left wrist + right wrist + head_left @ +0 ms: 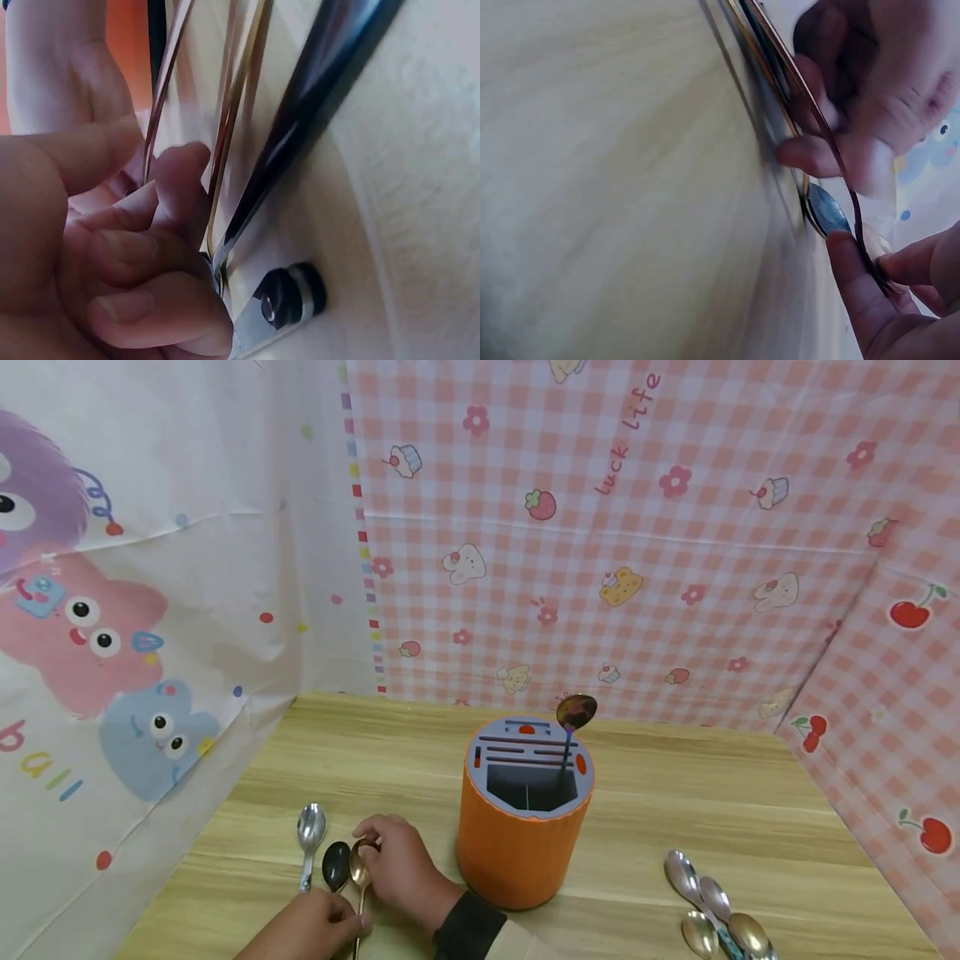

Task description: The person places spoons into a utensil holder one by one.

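Note:
My right hand (401, 864) pinches the bowl of a copper-coloured spoon (826, 127) between thumb and finger. Its handle slants up toward my left hand (311, 927), where it runs between the thumb and the curled forefinger. Close beside it, at my right fingertips, lies a gold spoon (362, 874). Left of these are a black spoon (336, 865) and a silver spoon (310, 831), bowls pointing away from me. The black handle (285, 142) shows beyond my left fingers, along with the dark-tipped end (289, 300) of another handle.
An orange utensil holder (517, 852) with a grey slotted top stands right of my hands. One dark spoon (576, 713) stands upright in its open compartment. Several spoons (701, 893) lie in a pile at the right. Patterned cloths (525, 560) enclose the wooden table (660, 802).

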Demonstrator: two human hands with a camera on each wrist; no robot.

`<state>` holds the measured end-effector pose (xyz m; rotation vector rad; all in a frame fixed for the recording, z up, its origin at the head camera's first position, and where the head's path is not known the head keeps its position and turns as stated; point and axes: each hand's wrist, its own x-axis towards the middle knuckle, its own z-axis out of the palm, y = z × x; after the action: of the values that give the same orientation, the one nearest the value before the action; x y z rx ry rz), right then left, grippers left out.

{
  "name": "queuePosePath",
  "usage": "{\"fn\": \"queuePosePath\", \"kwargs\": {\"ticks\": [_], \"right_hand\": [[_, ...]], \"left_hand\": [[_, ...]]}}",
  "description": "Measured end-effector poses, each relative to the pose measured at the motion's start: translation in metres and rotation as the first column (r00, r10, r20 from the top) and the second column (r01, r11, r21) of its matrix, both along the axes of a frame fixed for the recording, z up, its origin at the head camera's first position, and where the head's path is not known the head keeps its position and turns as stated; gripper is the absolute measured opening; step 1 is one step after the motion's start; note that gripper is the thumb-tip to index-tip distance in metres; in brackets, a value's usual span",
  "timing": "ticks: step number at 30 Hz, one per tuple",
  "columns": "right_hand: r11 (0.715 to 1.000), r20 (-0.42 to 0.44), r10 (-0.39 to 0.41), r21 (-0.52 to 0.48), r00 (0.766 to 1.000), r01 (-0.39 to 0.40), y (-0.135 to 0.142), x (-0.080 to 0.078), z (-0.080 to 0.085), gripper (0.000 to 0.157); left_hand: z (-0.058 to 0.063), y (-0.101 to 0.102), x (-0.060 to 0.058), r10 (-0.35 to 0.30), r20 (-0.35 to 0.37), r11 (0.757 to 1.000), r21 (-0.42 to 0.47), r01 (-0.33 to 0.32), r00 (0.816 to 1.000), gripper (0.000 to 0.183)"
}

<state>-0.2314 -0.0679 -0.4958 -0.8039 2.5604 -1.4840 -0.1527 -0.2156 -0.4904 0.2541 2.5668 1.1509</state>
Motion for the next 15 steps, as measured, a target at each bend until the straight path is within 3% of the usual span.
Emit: {"fn": "queuePosePath", "kwargs": {"ticks": [4,8,10,15], "right_hand": [[0.998,0.036,-0.038,-0.038,0.999,0.039,0.0019,-0.0042,0.0026,0.016],[0.990,0.178,-0.060,-0.118,0.982,0.081,0.0032,-0.0067,0.0049,0.017],[0.980,0.297,-0.026,-0.182,0.954,0.084,0.0035,-0.0061,0.0052,0.026],[0.944,0.512,0.167,-0.328,0.843,0.012,0.0050,0.0006,0.0032,0.035]], "left_hand": [[0.0008,0.0005,0.0017,-0.086,0.058,0.992,0.098,0.080,0.995,0.029],[0.0011,-0.0008,0.0029,-0.130,0.085,0.984,0.134,0.118,0.988,0.022],[0.0014,-0.0020,0.0021,-0.135,0.081,0.983,0.136,0.123,0.988,0.019],[0.0027,-0.0038,-0.0001,-0.117,0.084,0.983,0.154,0.104,0.990,0.016]]}}
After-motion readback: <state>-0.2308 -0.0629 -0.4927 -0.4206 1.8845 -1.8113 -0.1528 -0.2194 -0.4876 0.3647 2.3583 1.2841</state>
